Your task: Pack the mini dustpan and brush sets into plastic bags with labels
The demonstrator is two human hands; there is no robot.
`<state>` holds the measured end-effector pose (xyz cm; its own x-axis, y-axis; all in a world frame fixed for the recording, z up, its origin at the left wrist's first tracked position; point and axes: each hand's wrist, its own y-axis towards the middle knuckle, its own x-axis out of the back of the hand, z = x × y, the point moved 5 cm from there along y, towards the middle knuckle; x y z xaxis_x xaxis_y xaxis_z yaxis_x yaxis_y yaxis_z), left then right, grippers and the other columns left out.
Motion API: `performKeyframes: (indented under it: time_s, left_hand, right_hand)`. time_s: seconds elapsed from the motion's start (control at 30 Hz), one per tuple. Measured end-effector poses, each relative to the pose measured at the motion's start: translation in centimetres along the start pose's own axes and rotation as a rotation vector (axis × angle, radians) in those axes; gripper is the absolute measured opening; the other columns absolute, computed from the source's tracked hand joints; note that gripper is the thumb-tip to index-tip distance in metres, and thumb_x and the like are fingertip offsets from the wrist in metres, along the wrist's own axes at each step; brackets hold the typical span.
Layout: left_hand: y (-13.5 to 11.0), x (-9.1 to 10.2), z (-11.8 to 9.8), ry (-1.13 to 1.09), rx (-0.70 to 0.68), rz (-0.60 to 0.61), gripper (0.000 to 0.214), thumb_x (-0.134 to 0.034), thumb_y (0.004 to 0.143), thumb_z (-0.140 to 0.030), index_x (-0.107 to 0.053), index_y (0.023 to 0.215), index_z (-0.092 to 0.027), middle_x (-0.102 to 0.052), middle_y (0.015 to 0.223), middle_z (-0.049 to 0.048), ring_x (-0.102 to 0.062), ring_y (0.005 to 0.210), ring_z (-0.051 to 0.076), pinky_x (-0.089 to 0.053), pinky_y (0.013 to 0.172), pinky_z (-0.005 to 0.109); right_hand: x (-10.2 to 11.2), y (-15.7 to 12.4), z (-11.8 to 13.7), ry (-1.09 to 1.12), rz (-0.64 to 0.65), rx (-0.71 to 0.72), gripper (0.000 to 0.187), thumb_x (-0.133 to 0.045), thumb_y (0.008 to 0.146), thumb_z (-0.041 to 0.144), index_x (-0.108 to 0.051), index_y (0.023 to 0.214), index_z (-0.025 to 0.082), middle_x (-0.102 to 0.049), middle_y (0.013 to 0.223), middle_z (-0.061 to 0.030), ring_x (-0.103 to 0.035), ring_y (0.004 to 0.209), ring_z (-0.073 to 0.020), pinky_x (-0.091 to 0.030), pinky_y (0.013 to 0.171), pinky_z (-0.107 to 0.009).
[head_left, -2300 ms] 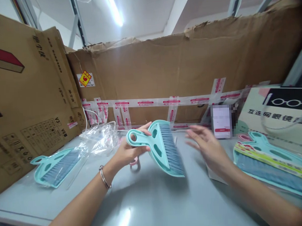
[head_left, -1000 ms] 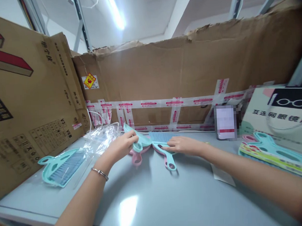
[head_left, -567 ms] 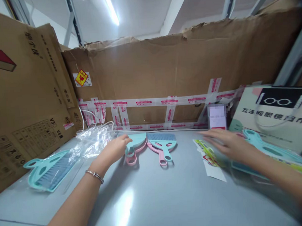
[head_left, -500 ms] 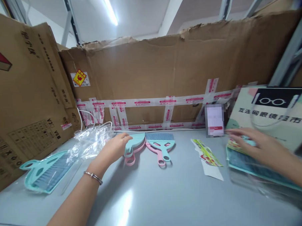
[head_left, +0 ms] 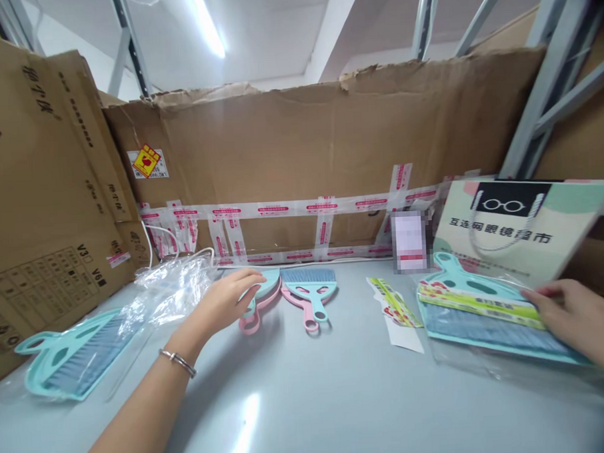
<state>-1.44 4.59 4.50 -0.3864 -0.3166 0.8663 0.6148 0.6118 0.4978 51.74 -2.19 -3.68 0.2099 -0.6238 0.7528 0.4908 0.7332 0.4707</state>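
Note:
My left hand (head_left: 232, 297) rests over a turquoise mini dustpan (head_left: 270, 280) stacked on a pink one (head_left: 249, 324), its fingers stretched across the top and the thumb apart. Just right of it, a turquoise hand brush (head_left: 312, 291) lies on another pink piece. On the right, my right hand (head_left: 579, 318) pinches the right end of a dustpan and brush set (head_left: 486, 322) in clear plastic, by its yellow-green label (head_left: 480, 303). A second wrapped set (head_left: 82, 353) lies far left.
Crumpled clear plastic (head_left: 177, 289) lies behind my left arm. A loose printed card (head_left: 395, 306) is left of the wrapped set. A paper bag (head_left: 522, 233) leans at the back right. Cardboard walls (head_left: 288, 147) and a large carton (head_left: 41, 218) border the table (head_left: 339, 398).
My right hand has moved from above the wrapped set to the right end of its label, uncovering its turquoise handle. My left hand stays at the stacked dustpans. The view has turned slightly right.

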Motion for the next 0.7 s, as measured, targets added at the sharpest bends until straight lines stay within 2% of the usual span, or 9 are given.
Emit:
performKeyframes:
  time_s: [0.03,0.13,0.23,0.3,0.33,0.4,0.5,0.6,0.7]
  left_hand:
    - [0.0,0.1,0.0,-0.022,0.008,-0.015,0.027,-0.037,0.089,-0.023,-0.061,0.101,-0.021,-0.062,0.108,0.007,-0.061,0.089,0.017,-0.048,0.071,0.027]
    - [0.2,0.2,-0.3,-0.135,0.043,-0.092,0.026,-0.04,0.088,-0.024,-0.06,0.104,-0.021,-0.062,0.107,0.0076,-0.059,0.091,0.018,-0.047,0.075,0.03]
    - [0.8,0.1,-1.1,-0.359,0.166,-0.186,0.024,-0.045,0.086,-0.028,-0.061,0.102,-0.019,-0.063,0.102,0.0083,-0.058,0.091,0.018,-0.047,0.078,0.03]
    - [1.2,-0.5,-1.7,-0.593,0.342,-0.192,0.025,-0.049,0.084,-0.034,-0.061,0.101,-0.02,-0.063,0.101,0.0081,-0.059,0.088,0.017,-0.048,0.073,0.028]
    - [1.3,-1.0,-2.0,-0.734,0.442,-0.176,0.027,-0.051,0.082,-0.037,-0.061,0.101,-0.02,-0.064,0.1,0.0078,-0.06,0.085,0.016,-0.049,0.069,0.026]
    - [1.5,-2.0,-2.7,-1.038,0.602,-0.137,0.033,-0.055,0.079,-0.042,-0.06,0.102,-0.019,-0.065,0.097,0.0072,-0.061,0.073,0.014,-0.048,0.059,0.022]
    - [1.5,-3.5,-3.2,-1.4,0.758,-0.071,0.035,-0.061,0.073,-0.046,-0.063,0.087,-0.014,-0.066,0.077,0.0062,-0.058,0.055,0.011,-0.043,0.046,0.019]
    - [0.9,-4.6,-2.2,-1.549,0.912,-0.081,0.028,-0.067,0.068,-0.039,-0.062,0.072,-0.011,-0.063,0.06,0.0049,-0.058,0.05,0.012,-0.045,0.048,0.021]
    - [0.2,-4.8,-0.6,-1.557,0.996,-0.207,0.025,-0.067,0.067,-0.036,-0.061,0.068,-0.013,-0.062,0.053,0.0036,-0.057,0.045,0.013,-0.044,0.044,0.021]
  right_hand:
    - [0.5,-0.4,1.3,0.005,0.018,-0.071,0.02,-0.048,0.073,0.045,-0.038,0.062,0.032,-0.053,0.058,-0.0159,-0.046,0.044,-0.0205,-0.032,0.051,-0.041]
    - [1.8,-1.1,5.8,0.024,0.043,-0.12,0.015,-0.048,0.075,0.038,-0.037,0.067,0.032,-0.052,0.06,-0.0129,-0.044,0.047,-0.0195,-0.035,0.054,-0.039]
    - [3.1,-0.9,11.5,0.104,-0.007,0.004,0.009,-0.05,0.074,0.032,-0.041,0.073,0.028,-0.058,0.074,-0.0127,-0.05,0.06,-0.0207,-0.037,0.059,-0.037]
    - [3.6,-0.8,16.1,0.192,-0.049,0.131,0.006,-0.047,0.077,0.029,-0.043,0.074,0.025,-0.06,0.08,-0.0114,-0.053,0.067,-0.0209,-0.037,0.061,-0.036]
    - [3.5,-0.9,18.7,0.231,-0.027,0.217,0.006,-0.047,0.078,0.029,-0.046,0.074,0.024,-0.061,0.079,-0.0096,-0.053,0.067,-0.0202,-0.037,0.061,-0.035]
    - [2.3,-1.7,23.8,0.339,0.135,0.399,0.009,-0.046,0.08,0.03,-0.048,0.075,0.022,-0.06,0.072,-0.0053,-0.052,0.062,-0.0175,-0.037,0.059,-0.032]
    - [-0.4,-3.9,30.1,0.516,0.396,0.62,0.011,-0.047,0.08,0.031,-0.046,0.073,0.022,-0.056,0.065,-0.0001,-0.05,0.059,-0.0147,-0.038,0.056,-0.028]
    - [-2.9,-5.1,32.8,0.665,0.504,0.627,0.014,-0.05,0.078,0.034,-0.045,0.073,0.021,-0.056,0.068,0.0008,-0.052,0.063,-0.014,-0.04,0.06,-0.028]
    - [-4.8,-5.1,32.1,0.88,0.613,0.39,0.029,-0.059,0.072,0.043,-0.047,0.086,0.021,-0.06,0.085,-0.003,-0.058,0.075,-0.0158,-0.044,0.064,-0.029]
